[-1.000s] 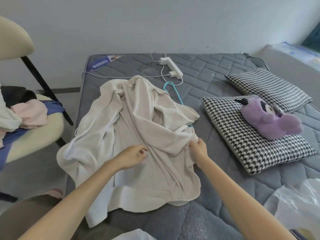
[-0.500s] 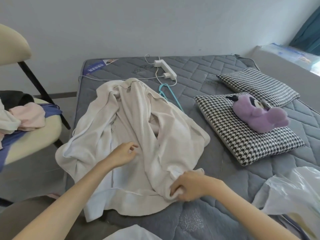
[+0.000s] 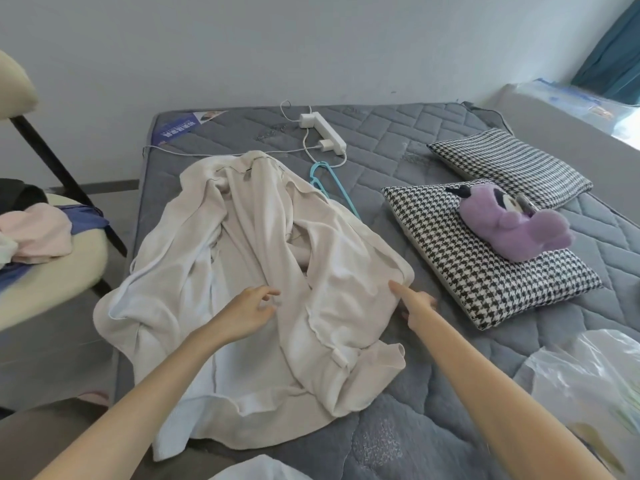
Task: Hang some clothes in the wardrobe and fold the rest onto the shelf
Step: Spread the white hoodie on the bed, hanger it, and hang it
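Observation:
A cream knit garment (image 3: 242, 258) lies spread and rumpled on the grey mattress (image 3: 415, 427), collar at the far end. One sleeve is folded across its front, the cuff near the lower right hem. My left hand (image 3: 249, 306) rests on the middle of the garment with its fingers loosely bent. At the garment's right fold, my right hand (image 3: 414, 303) touches the cloth with a straight index finger. A teal hanger (image 3: 329, 181) lies beside the collar, partly under the cloth.
A white power strip (image 3: 322, 131) with cables sits at the mattress's far end. Two houndstooth pillows (image 3: 467, 271) and a purple plush toy (image 3: 516, 230) are on the right. A chair (image 3: 52, 271) with piled clothes stands left. A plastic bag (image 3: 588, 393) lies near right.
My right hand drew the sleeve down toward the near hem, let it go, then moved back up to the garment's right fold. My left hand stayed on the middle.

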